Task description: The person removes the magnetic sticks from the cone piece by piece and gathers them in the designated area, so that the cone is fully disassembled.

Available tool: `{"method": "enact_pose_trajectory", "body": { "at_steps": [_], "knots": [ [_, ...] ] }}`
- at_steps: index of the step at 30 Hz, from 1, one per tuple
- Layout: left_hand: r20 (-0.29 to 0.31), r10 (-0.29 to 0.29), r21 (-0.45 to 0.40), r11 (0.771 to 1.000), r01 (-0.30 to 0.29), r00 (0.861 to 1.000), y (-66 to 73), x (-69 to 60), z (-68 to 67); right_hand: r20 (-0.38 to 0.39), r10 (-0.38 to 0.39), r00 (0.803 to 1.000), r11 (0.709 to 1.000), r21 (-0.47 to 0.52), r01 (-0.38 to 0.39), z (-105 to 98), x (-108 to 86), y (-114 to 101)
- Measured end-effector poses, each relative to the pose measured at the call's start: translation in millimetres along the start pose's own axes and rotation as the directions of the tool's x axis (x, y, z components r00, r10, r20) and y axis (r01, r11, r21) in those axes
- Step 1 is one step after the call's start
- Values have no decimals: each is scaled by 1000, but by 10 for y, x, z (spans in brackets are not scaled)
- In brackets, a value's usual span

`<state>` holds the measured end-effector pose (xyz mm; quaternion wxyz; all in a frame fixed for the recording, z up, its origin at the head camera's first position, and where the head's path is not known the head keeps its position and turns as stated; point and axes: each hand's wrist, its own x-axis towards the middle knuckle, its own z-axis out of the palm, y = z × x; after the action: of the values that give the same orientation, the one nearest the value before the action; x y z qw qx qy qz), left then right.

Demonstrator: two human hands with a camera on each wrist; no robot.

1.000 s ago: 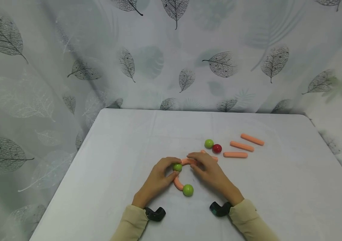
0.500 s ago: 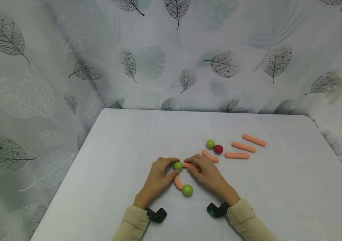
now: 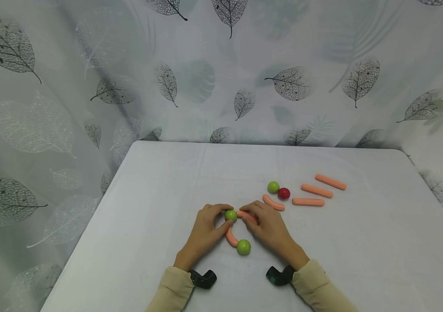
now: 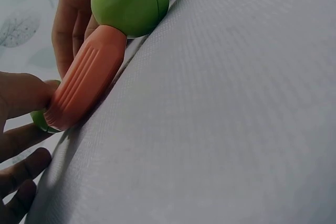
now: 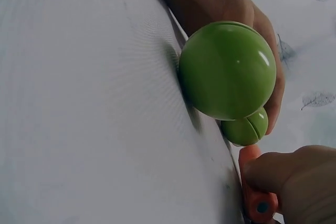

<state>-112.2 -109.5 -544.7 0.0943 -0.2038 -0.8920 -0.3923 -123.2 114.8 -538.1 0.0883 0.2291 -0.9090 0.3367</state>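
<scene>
In the head view my left hand (image 3: 204, 229) pinches a small green ball (image 3: 231, 215) between thumb and forefinger. A curved orange stick (image 3: 231, 237) runs from this ball toward me, and a second green ball (image 3: 243, 247) sits at its near end. My right hand (image 3: 270, 227) grips another orange stick (image 3: 249, 215), partly hidden under its fingers, whose left end is at or very near the pinched ball. In the right wrist view a blue-green spot shows in the end of that held orange stick (image 5: 260, 203).
Beyond my right hand lie a loose curved orange stick (image 3: 273, 203), a green ball (image 3: 273, 187) and a red ball (image 3: 284, 193). Several straight orange sticks, one of them the nearest stick (image 3: 308, 202), lie further right on the white table (image 3: 159, 173). A leaf-patterned curtain hangs behind.
My right hand has come slightly nearer to me, turning the orange stick it holds, and the loose curved stick behind shows more fully. The left hand keeps its pinch on the green ball.
</scene>
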Motion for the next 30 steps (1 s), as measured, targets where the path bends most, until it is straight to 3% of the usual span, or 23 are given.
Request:
{"method": "enact_pose_trajectory", "body": {
  "at_steps": [8,16,30],
  "knots": [
    [-18,11,5,1000,-11,1000,1,-2,19,-15,9,1000,1000,-12,-9,-13,-11,-8],
    [-27,38,37,999,-37,999,-20,0,11,6,27,1000,998,50,-28,-8,-4,6],
    [-32,56,23,998,-55,998,1,-1,-6,-70,5,998,999,38,-2,-128,22,-2]
  ]
}}
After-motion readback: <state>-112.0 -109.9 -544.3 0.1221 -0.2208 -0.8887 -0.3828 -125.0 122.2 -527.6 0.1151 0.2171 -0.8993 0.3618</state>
